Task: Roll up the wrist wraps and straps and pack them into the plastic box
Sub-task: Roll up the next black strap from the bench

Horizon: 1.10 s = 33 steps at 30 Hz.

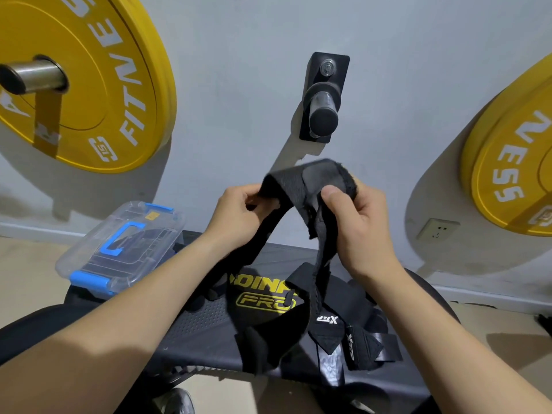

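Observation:
I hold a black lifting strap point(294, 186) up in front of me over the bench. My left hand point(239, 216) pinches its left end, and my right hand point(354, 219) grips the padded right end with the thumb on top. The strap's long tails hang down to the bench. More black wrist wraps point(352, 333) with white lettering lie in a loose pile on the bench pad point(197, 324). The clear plastic box point(119, 249) with blue latches and a blue handle sits shut at the bench's far left corner.
Yellow weight plates point(83, 79) hang on wall pegs at left and right point(513, 174). A bare black peg point(324, 97) juts from the wall straight ahead. A wall socket point(437, 230) is low on the right. Tan floor surrounds the bench.

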Each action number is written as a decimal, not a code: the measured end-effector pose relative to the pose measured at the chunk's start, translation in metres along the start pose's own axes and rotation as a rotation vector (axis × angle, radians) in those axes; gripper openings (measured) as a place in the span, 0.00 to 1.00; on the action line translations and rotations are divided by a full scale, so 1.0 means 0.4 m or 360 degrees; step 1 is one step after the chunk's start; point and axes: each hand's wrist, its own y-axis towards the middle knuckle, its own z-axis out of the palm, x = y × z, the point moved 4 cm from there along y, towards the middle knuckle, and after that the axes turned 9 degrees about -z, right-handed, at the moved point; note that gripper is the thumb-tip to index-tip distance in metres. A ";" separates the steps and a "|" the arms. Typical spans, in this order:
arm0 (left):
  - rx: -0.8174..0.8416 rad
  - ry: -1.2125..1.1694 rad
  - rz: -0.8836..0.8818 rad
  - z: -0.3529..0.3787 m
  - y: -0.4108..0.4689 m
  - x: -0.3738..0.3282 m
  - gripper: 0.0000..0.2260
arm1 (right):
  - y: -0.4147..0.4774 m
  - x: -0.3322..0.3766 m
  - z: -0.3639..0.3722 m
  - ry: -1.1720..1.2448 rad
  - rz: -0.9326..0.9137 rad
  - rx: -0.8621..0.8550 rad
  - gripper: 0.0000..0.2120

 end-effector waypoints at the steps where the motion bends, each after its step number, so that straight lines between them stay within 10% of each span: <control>1: -0.0010 -0.0044 0.0039 -0.004 0.001 -0.017 0.06 | -0.001 -0.004 -0.003 -0.0016 -0.0009 -0.0033 0.17; 13: 0.0001 0.0089 0.0159 -0.011 -0.042 -0.053 0.24 | -0.006 -0.042 0.008 0.0179 0.0392 -0.0053 0.09; 17: 0.0365 -0.0045 -0.0081 0.007 -0.090 -0.040 0.06 | -0.020 -0.024 0.031 0.0354 0.0725 0.0085 0.11; 33: 0.0723 0.1417 -0.0392 -0.103 -0.373 -0.087 0.11 | -0.137 0.126 0.092 0.0268 0.1173 0.0380 0.09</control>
